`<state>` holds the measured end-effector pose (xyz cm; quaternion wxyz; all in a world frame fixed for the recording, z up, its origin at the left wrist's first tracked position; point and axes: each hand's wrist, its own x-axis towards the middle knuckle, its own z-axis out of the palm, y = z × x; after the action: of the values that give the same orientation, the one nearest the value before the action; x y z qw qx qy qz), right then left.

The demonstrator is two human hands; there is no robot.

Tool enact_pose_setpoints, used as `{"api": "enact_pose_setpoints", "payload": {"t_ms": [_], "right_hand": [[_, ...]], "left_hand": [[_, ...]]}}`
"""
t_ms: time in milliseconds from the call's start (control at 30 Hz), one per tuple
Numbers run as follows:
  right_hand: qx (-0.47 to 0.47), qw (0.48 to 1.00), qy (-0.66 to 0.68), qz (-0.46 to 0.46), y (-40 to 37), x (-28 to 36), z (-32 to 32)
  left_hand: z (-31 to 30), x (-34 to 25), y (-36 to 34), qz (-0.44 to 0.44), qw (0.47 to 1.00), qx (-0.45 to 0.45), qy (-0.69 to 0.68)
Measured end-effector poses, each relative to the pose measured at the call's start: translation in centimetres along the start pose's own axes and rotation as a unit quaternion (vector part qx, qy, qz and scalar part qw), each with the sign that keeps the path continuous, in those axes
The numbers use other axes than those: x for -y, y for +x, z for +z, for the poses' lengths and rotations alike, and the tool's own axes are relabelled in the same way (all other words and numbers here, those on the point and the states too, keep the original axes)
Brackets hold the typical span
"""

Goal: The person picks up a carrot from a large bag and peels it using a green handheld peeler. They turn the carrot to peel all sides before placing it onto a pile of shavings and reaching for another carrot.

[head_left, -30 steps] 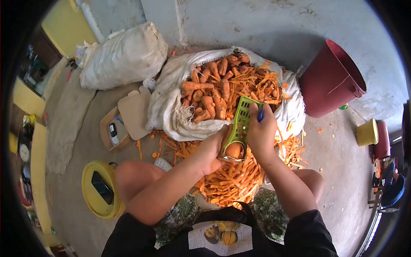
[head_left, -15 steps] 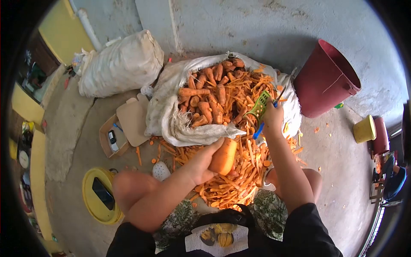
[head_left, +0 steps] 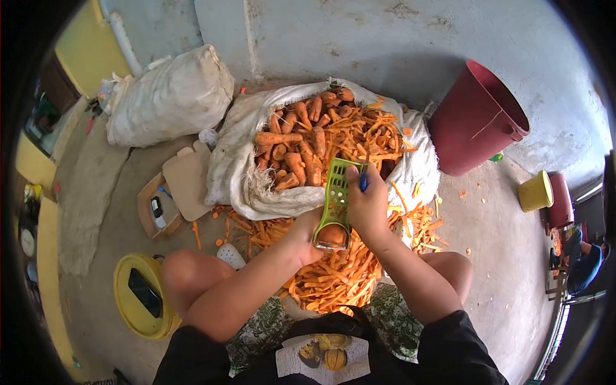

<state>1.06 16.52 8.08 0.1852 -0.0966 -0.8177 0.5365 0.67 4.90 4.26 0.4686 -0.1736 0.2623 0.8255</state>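
My left hand [head_left: 307,239] is wrapped round a thick orange carrot [head_left: 332,235], partly hidden under the end of a green peeler [head_left: 335,199]. In my right hand [head_left: 367,200] are the peeler's handle and a blue-handled knife [head_left: 364,179], its blade pointing up and away from me. The peeler's metal-edged end rests against the carrot. Just beyond my hands, an open white sack [head_left: 231,173] holds whole carrots [head_left: 294,165] and orange peelings. More peelings [head_left: 333,282] lie heaped below my hands, between my legs.
A full white sack [head_left: 173,99] leans at the back left, near an open cardboard box [head_left: 149,200]. A phone [head_left: 145,292] lies on a yellow bucket [head_left: 122,301]. To the right are a large red bin [head_left: 471,122] and a small yellow bucket [head_left: 534,192]. A person's leg [head_left: 585,266] shows far right.
My right hand has moved left and toward me, bringing the green peeler from over the sack onto the carrot. My left hand still holds the carrot, now turned end-up. The view has shifted slightly.
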Motion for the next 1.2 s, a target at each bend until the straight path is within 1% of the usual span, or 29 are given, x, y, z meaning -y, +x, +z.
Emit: {"api": "enact_pose_setpoints", "payload": {"t_ms": [33, 100, 167, 200, 267, 300, 333, 367, 400, 433, 467, 500, 533, 567, 600, 633, 700, 733, 767, 833, 867, 933, 967, 1033, 1067, 1100, 1167, 1200], "right_hand": [[-0.008, 1.0, -0.01, -0.011, 0.0, -0.2, -0.1], [-0.016, 0.999, -0.037, -0.002, 0.1, -0.8, -0.2], [-0.024, 0.998, -0.062, 0.007, 0.7, -1.8, -0.4], [-0.07, 0.993, -0.095, 0.017, 1.9, -3.0, -1.0], [-0.155, 0.977, -0.146, 0.019, 5.0, -6.8, -2.9], [-0.195, 0.967, -0.162, 0.012, 6.5, -8.5, -4.2], [-0.192, 0.977, -0.049, 0.083, 6.9, -7.4, -5.2], [-0.182, 0.969, 0.065, 0.153, 7.1, -6.2, -6.0], [-0.175, 0.978, -0.022, 0.11, 7.0, -6.1, -6.4], [-0.171, 0.979, -0.023, 0.109, 6.5, -6.1, -5.8], [-0.143, 0.986, 0.009, 0.09, 5.8, -6.0, -5.0], [-0.115, 0.99, 0.041, 0.071, 4.8, -5.5, -4.1], [-0.081, 0.996, -0.013, 0.033, 3.4, -3.5, -3.4], [-0.056, 0.998, -0.019, 0.039, 2.5, -2.9, -2.6], [-0.02, 0.999, -0.01, 0.032, 1.7, -2.7, -2.1], [-0.006, 0.999, -0.001, 0.042, 0.8, -1.5, -1.6], [0.009, 0.999, -0.038, -0.006, -0.4, -1.3, -0.8], [0.009, 0.999, -0.038, -0.005, -0.6, -1.3, -0.7], [0.004, 0.998, -0.056, 0.002, -0.7, -1.3, -0.6], [0.003, 0.997, -0.073, 0.006, -0.7, -1.4, -0.3], [0.0, 0.996, -0.084, 0.014, -0.8, -1.5, -0.3], [-0.002, 0.995, -0.094, 0.023, -0.4, -2.6, -0.3], [-0.036, 0.994, -0.091, 0.041, 0.5, -4.3, -0.4], [-0.107, 0.99, -0.073, 0.064, 3.0, -7.8, -1.3], [-0.132, 0.983, -0.082, 0.097, 4.2, -9.1, -2.1], [-0.16, 0.98, -0.093, 0.079, 4.7, -8.9, -2.7], [-0.152, 0.976, 0.04, 0.154, 5.9, -10.0, -3.7], [-0.148, 0.976, 0.039, 0.154, 5.7, -9.2, -3.4]], "left_hand": [[-0.1, 0.1, 0.0, -0.001, 1.0, -0.001, 0.003], [-0.8, 0.4, 0.5, -0.004, 1.0, -0.002, 0.007], [-2.2, 0.7, 1.5, -0.006, 0.996, 0.02, 0.091], [-1.5, 0.7, 0.8, -0.008, 0.996, 0.019, 0.091], [0.4, 0.8, -1.3, -0.132, 0.969, 0.046, 0.205], [-0.4, 1.8, -1.1, -0.126, 0.969, 0.072, 0.2], [0.0, 1.5, -1.6, -0.111, 0.973, 0.067, 0.192], [0.5, 1.2, -2.1, -0.094, 0.977, 0.063, 0.183], [0.8, 0.7, -2.0, -0.059, 0.986, 0.01, 0.157], [0.9, 0.2, -1.8, -0.024, 0.99, -0.044, 0.128], [0.2, -0.2, -1.3, 0.0, 0.992, -0.018, 0.123], [0.1, -0.3, -1.2, 0.001, 0.993, -0.019, 0.121], [0.1, -0.3, -1.0, 0.001, 0.994, -0.024, 0.11], [0.0, -0.3, -0.8, 0.0, 0.995, -0.028, 0.1], [-1.3, 0.1, 0.6, -0.001, 0.998, 0.001, 0.067], [-1.6, 0.2, 0.6, -0.004, 0.998, 0.001, 0.067], [-1.7, 0.2, 0.3, -0.002, 0.993, 0.105, 0.061], [-0.8, 0.4, 0.2, -0.002, 0.999, 0.015, 0.041], [-0.6, 0.7, 0.1, -0.002, 0.999, 0.015, 0.04], [-0.5, 0.8, 0.0, 0.017, 0.997, -0.033, 0.073], [-0.6, 0.8, -0.1, 0.019, 0.997, -0.034, 0.071], [-0.9, 0.6, -0.3, 0.011, 0.99, 0.001, 0.14], [-0.7, 0.8, -0.8, 0.012, 0.99, 0.0, 0.14], [0.0, 1.4, -2.2, -0.061, 0.974, 0.036, 0.215], [-0.3, 2.0, -2.3, -0.096, 0.975, 0.099, 0.174], [0.7, 2.0, -3.2, -0.079, 0.976, 0.069, 0.189], [0.6, 1.2, -3.3, -0.059, 0.984, 0.022, 0.167], [0.5, 0.5, -3.2, -0.026, 0.989, 0.013, 0.146]]}}
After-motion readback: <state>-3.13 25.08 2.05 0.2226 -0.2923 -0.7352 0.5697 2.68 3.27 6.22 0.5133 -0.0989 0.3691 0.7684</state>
